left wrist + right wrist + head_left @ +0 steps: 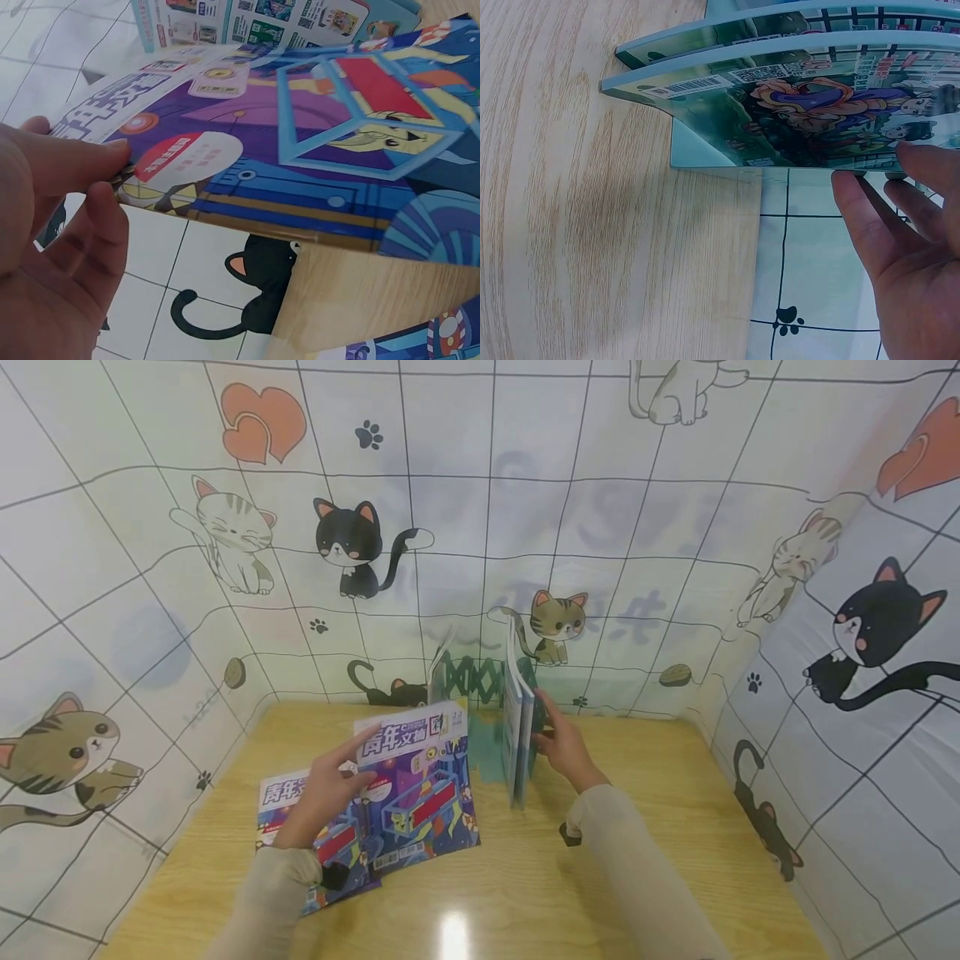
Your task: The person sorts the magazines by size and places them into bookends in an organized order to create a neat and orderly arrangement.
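My left hand (330,785) pinches the left edge of a purple magazine (420,802), which is tilted up off the table; the left wrist view shows one digit on the cover and another below the edge. A matching magazine (281,789) lies on the table, partly under my left arm. At the back, thin magazines (513,727) stand upright against the right end of a green expandable bookend (476,681). My right hand (566,747) touches their right side, fingertips at the illustrated cover (817,105) and its edge, fingers mostly straight.
More thin printed matter (438,664) leans at the bookend's left end. The wooden table (637,843) is enclosed at the back and sides by white gridded sheeting (450,518) with cartoon cats. A bright reflection lies near the table's front.
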`<state>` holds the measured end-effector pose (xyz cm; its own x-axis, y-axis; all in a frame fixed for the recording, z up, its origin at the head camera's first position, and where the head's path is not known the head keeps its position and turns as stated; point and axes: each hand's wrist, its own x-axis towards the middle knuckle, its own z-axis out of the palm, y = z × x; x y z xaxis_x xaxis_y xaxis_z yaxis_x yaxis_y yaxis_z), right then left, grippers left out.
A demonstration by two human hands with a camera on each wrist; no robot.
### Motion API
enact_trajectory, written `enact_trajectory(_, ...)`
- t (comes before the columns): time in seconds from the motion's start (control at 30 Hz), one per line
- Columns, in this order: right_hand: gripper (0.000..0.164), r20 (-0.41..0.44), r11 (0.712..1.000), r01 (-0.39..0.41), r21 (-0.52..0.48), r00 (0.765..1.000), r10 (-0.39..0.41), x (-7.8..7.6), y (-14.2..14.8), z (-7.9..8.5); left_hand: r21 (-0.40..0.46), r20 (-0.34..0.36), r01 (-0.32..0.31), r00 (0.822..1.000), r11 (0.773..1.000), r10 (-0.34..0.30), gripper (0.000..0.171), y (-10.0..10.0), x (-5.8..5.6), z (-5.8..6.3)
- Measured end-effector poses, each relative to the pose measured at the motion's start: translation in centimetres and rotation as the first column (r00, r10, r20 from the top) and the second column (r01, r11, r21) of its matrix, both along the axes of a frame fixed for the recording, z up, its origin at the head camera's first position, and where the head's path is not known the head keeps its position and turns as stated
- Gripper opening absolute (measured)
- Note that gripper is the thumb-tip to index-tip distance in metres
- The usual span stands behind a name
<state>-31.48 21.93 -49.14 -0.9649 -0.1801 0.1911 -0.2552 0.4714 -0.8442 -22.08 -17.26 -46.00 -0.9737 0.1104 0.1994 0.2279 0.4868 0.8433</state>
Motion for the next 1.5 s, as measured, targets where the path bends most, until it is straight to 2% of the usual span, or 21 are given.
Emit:
enact_trajectory(0.13,0.085,0.013,1.0,0.004,0.004,1.0,-0.004,-0.1,0.0,-0.1,-0.04,-0.051,-0.026,0.998,0.999,0.024,0.079,0.8,0.2,0.3)
enact_trajectory(0.27,0.086,0.014,1.0,0.005,0.008,1.0,-0.006,0.0,-0.1,-0.1,-0.077,-0.142,-0.031,0.99,0.997,0.02,0.08,1.5,0.2,0.4)
enact_trajectory(0.33,0.086,0.006,1.0,0.005,0.01,1.0,-0.005,0.0,-0.1,-0.1,-0.095,-0.196,-0.036,0.981,0.995,0.017,0.08,1.9,0.2,0.4)
enact_trajectory(0.5,0.087,-0.003,1.0,0.007,0.01,1.0,-0.006,0.0,-0.1,-0.1,-0.127,-0.335,-0.045,0.942,0.991,-0.001,0.081,2.6,-0.1,0.1)
enact_trajectory(0.6,0.087,0.001,1.0,0.009,0.013,1.0,-0.01,0.0,-0.1,-0.1,-0.136,-0.436,-0.065,0.9,0.989,-0.001,0.082,3.0,-0.3,-0.1)
enact_trajectory(0.63,0.087,0.004,1.0,0.011,0.015,1.0,-0.011,0.0,-0.1,-0.1,-0.146,-0.479,-0.077,0.878,0.986,-0.002,0.082,3.2,-0.4,-0.3)
enact_trajectory(0.77,0.087,0.016,1.0,0.019,0.022,1.0,-0.019,0.0,-0.1,0.1,-0.169,-0.652,-0.133,0.758,0.977,-0.009,0.077,3.9,-0.8,-0.5)
enact_trajectory(0.8,0.087,0.017,1.0,0.02,0.023,1.0,-0.02,0.0,-0.2,0.1,-0.172,-0.679,-0.147,0.734,0.974,-0.009,0.076,4.1,-0.9,-0.6)
enact_trajectory(0.83,0.086,0.018,1.0,0.02,0.024,1.0,-0.02,0.0,-0.2,0.1,-0.172,-0.7,-0.157,0.714,0.973,-0.008,0.076,4.3,-0.9,-0.6)
enact_trajectory(0.9,0.086,0.018,0.999,0.021,0.026,1.0,-0.022,0.0,-0.2,0.2,-0.165,-0.719,-0.172,0.695,0.971,0.001,0.075,4.8,-0.9,-0.5)
enact_trajectory(0.97,0.086,0.015,0.999,0.023,0.027,1.0,-0.023,0.0,-0.2,0.2,-0.165,-0.723,-0.195,0.691,0.967,0.015,0.075,5.2,-0.9,-0.5)
enact_trajectory(1.17,0.087,0.011,1.0,0.015,0.018,1.0,-0.015,0.0,-0.1,0.2,-0.17,-0.701,-0.243,0.711,0.955,0.056,0.073,6.2,-0.7,-0.3)
enact_trajectory(1.23,0.086,0.008,1.0,0.011,0.014,1.0,-0.011,0.0,-0.1,0.2,-0.164,-0.7,-0.253,0.711,0.953,0.068,0.072,6.4,-0.7,-0.4)
enact_trajectory(1.4,0.086,-0.004,1.0,0.007,0.01,1.0,-0.007,0.0,0.0,0.1,-0.142,-0.718,-0.27,0.69,0.952,0.089,0.072,6.9,-1.0,-0.6)
enact_trajectory(1.5,0.086,-0.012,1.0,0.003,0.011,1.0,-0.003,0.1,-0.1,0.1,-0.119,-0.719,-0.272,0.687,0.955,0.106,0.071,7.2,-1.2,-0.7)
